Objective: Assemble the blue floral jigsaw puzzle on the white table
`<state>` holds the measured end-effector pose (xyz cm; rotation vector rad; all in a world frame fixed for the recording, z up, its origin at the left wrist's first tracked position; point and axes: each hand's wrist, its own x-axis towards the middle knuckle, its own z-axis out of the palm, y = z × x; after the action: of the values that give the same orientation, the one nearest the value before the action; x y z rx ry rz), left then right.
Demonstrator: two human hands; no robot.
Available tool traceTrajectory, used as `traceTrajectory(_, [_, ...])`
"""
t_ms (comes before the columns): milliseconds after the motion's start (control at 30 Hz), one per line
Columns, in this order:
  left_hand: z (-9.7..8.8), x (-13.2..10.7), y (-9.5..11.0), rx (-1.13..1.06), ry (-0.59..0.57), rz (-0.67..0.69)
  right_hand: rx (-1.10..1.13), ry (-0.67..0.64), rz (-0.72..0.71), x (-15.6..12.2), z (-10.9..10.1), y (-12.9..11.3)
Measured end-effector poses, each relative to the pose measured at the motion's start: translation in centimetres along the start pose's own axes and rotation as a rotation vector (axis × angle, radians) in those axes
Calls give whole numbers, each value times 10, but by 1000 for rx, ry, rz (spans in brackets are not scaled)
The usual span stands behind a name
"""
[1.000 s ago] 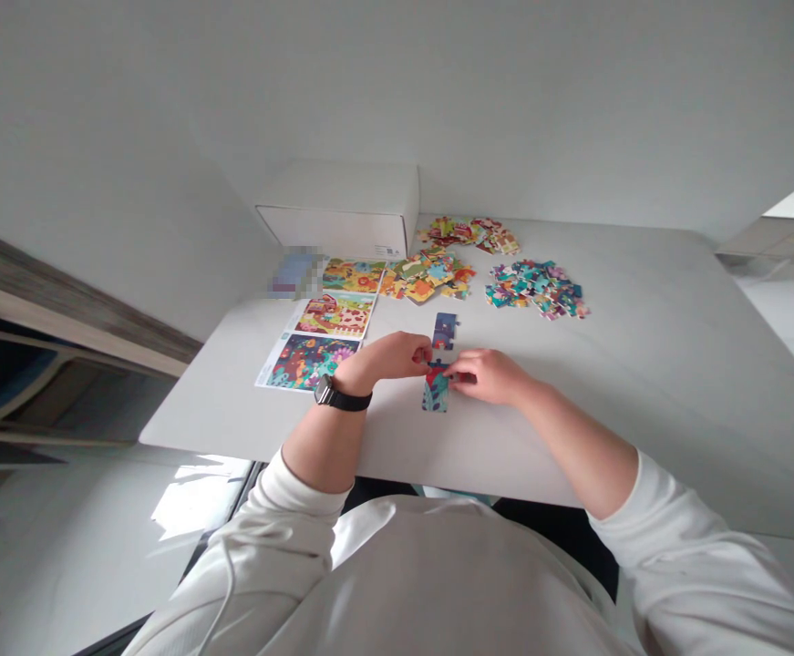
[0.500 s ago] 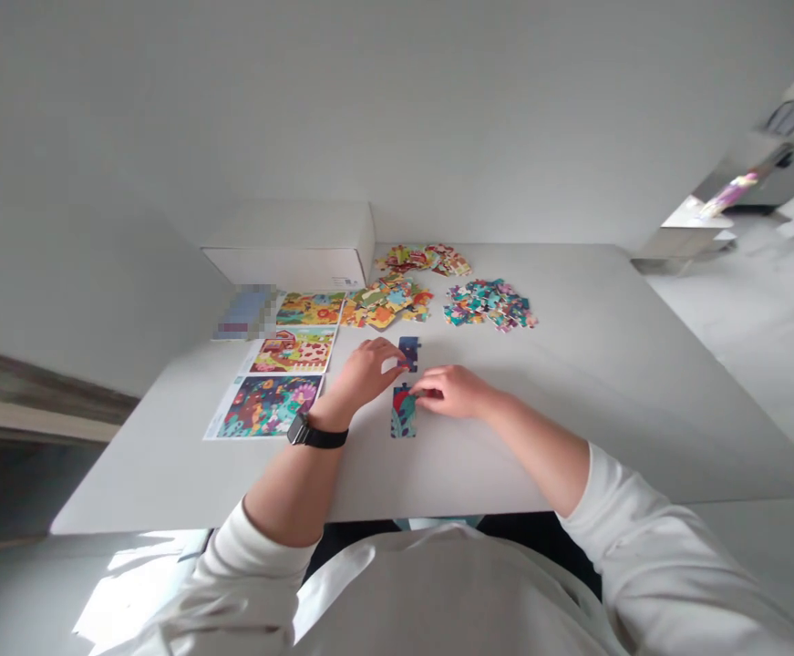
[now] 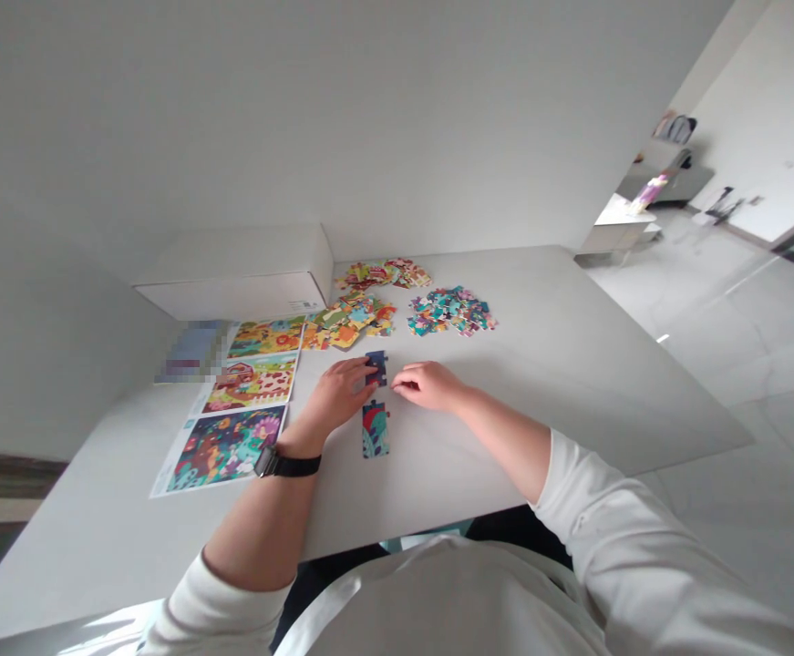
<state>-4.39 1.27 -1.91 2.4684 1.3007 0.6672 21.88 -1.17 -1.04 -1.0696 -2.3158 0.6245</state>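
My left hand [image 3: 337,392], with a dark watch on its wrist, lies at the left side of a dark blue puzzle piece [image 3: 377,366]. Its thumb and fingertips close on that piece's edge. Just below, apart from it, is a strip of joined puzzle pieces [image 3: 376,432] in red, teal and dark blue. My right hand [image 3: 429,384] is right of both, touching neither; its fingers are pinched together, and anything between them is too small or hidden to make out.
Behind the hands lie a teal-purple puzzle pile [image 3: 452,312], an orange-yellow pile [image 3: 350,319] and a red-yellow pile [image 3: 384,272]. Left are a printed picture sheet [image 3: 250,383], a blurred blue card [image 3: 191,351] and a white box [image 3: 232,292] against the wall.
My right hand has drawn away from the lower strip, towards the right. My left hand stays at the dark blue piece. The view has turned right, so the table's contents appear further left.
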Motion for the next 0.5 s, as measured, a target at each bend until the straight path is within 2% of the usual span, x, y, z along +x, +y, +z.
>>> traceTrajectory(133, [0,1,2,12,18,-5,8,80,56,1,-5,4])
traceTrajectory(233, [-6,0,7,-2,102,-22,12,175,131,3,-21,18])
traceTrajectory(333, [-13,-1,11,-17,151,-59,22,340,283,1,-49,42])
traceTrajectory(500, [-13,-2,11,-25,118,-56,-46,668,607,-19,-105,89])
